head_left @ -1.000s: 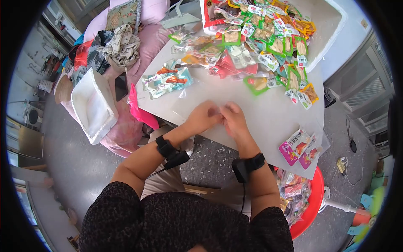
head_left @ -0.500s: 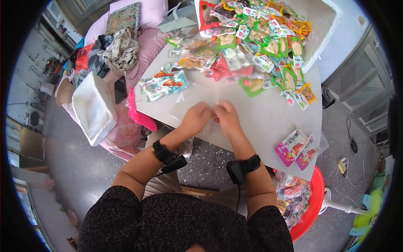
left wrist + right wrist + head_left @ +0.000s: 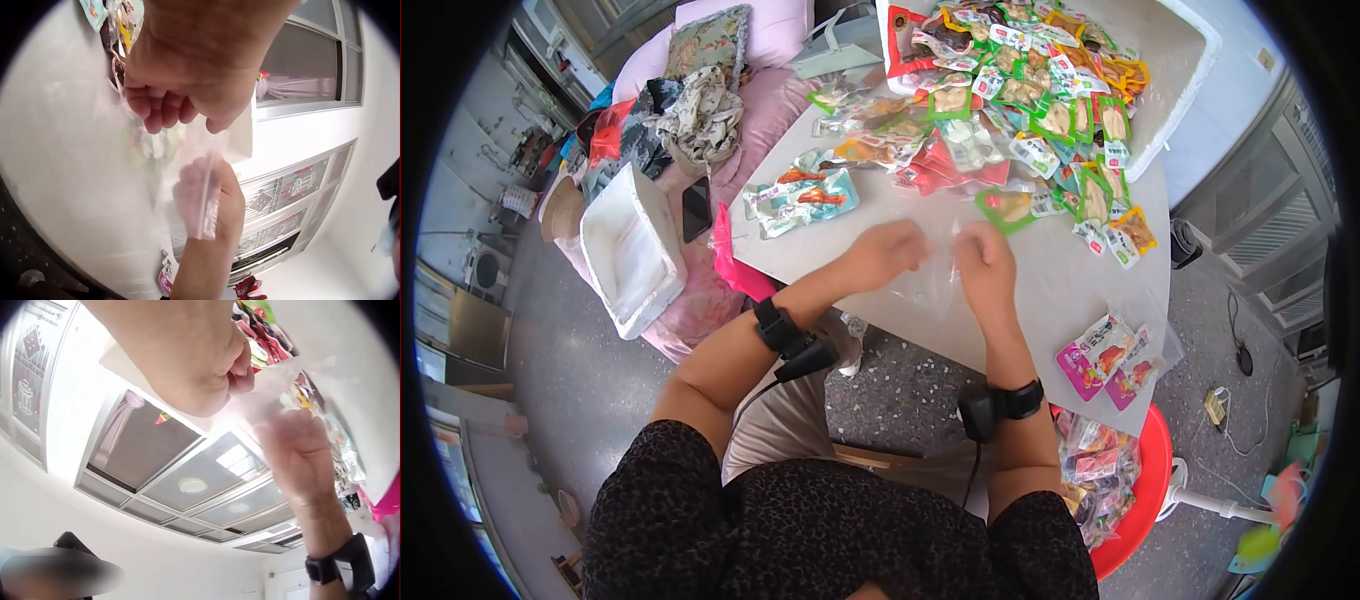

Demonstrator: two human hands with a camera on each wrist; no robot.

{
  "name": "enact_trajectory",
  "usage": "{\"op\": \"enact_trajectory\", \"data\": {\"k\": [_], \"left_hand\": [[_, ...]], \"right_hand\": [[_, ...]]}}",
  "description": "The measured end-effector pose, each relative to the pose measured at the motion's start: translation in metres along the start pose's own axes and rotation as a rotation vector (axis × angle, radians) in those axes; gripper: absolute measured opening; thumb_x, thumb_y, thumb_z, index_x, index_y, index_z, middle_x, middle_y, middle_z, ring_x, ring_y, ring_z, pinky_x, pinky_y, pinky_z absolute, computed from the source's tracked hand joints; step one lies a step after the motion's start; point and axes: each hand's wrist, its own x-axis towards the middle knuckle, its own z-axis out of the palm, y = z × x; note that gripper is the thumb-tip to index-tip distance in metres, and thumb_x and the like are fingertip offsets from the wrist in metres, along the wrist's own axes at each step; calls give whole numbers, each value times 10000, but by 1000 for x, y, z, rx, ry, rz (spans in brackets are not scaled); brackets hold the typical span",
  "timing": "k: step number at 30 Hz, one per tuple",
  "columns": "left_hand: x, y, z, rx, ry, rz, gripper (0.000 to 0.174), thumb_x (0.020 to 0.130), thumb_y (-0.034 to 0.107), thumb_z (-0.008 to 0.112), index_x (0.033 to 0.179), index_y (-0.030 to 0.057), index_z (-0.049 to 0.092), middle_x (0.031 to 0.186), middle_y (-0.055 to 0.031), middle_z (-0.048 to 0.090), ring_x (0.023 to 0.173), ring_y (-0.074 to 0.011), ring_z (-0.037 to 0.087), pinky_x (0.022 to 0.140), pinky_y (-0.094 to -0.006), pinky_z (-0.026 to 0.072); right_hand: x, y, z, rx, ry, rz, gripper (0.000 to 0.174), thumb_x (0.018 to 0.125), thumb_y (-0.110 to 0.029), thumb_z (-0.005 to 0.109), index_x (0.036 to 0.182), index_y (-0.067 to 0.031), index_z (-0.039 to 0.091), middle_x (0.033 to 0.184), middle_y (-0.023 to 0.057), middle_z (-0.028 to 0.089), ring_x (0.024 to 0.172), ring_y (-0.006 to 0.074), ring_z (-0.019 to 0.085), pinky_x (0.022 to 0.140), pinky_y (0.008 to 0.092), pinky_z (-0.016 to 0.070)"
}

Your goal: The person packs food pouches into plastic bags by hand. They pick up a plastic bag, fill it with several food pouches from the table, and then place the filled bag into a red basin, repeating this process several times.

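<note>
Over the near part of the table, my right hand (image 3: pixel 988 265) pinches a clear plastic bag (image 3: pixel 938 285) by its edge. The bag's strip-like edge (image 3: pixel 209 203) crosses in front of that hand in the left wrist view. To the bag's left is my left hand (image 3: pixel 885 255), blurred, its fingers loosely bent. In the right wrist view the left hand (image 3: pixel 303 453) shows its palm, with the fingers spread a little and no grip on the bag visible. The bag's far side is too transparent to trace.
Colourful food packets (image 3: pixel 1055 110) spill from a white foam box (image 3: pixel 1175 90) onto the table (image 3: pixel 1050 270). Teal packets (image 3: pixel 805 200) lie at left, purple-white packets (image 3: pixel 1100 355) at right. A red basin (image 3: pixel 1150 480) of packets stands below the right edge; an empty foam box (image 3: pixel 635 250) lies left.
The hands were together at the fingertips; now they are apart, the left one moved left and the right one right, with the clear bag visible between them.
</note>
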Motion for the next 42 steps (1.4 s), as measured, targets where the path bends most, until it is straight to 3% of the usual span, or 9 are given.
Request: {"op": "enact_trajectory", "data": {"k": [3,11,18,24,30,31,34,38,42], "left_hand": [[15,-2,-16,89,111,-105,155,779,171,523,845,30,512,759,-52,517,685,-119,502,616,-250,409],[69,-39,-16,1013,272,287,273,674,124,521,946,103,527,941,-73,500,910,-228,469,776,-384,377],[87,-45,-13,1090,210,406,228,662,112,511,887,115,545,878,-47,511,878,-213,476,743,-384,378],[58,-26,-22,667,299,511,71,745,67,444,771,70,511,749,-42,514,714,-172,509,624,-299,406],[14,-11,-38,-416,477,-261,65,804,92,413,777,66,465,677,-2,455,645,-106,497,520,-243,402],[9,-17,-42,-731,453,-367,58,806,83,397,837,73,445,701,-8,460,654,-130,504,582,-276,434],[-10,-26,-39,-1107,445,-370,90,814,84,361,868,54,426,780,-38,491,712,-166,526,678,-330,455],[-28,-44,-31,-1170,415,-520,180,828,107,324,932,-5,419,991,-150,499,910,-251,517,799,-409,423],[-38,-54,-32,-1216,322,-539,274,840,162,308,1027,-5,419,1029,-143,492,927,-253,512,810,-396,421]], "right_hand": [[4,-23,-27,147,91,-6,91,754,-24,501,841,-8,477,635,6,497,565,57,472,479,202,376],[-15,-93,-61,-248,395,-307,167,743,-12,513,907,8,490,600,10,479,513,50,418,466,189,351],[-1,-71,-46,-340,169,-208,198,712,-33,520,902,13,486,548,99,478,450,159,443,430,270,345],[12,-48,-51,-531,26,-30,214,708,-82,519,902,1,489,571,131,506,483,236,485,471,309,373],[15,-27,-43,-542,-54,30,246,710,-115,517,923,6,491,619,151,531,547,261,521,511,331,393],[15,-24,-41,-536,-60,33,246,710,-114,516,923,6,492,624,153,533,555,263,525,516,333,396],[15,-18,-38,-534,-79,47,243,710,-113,514,920,6,494,637,159,537,573,270,531,528,338,401],[15,-15,-34,-556,-108,55,238,711,-116,514,915,6,495,643,163,538,583,278,532,537,341,402],[15,-13,-31,-566,-121,47,235,712,-118,516,909,8,495,644,164,537,587,281,531,539,342,401]]}}
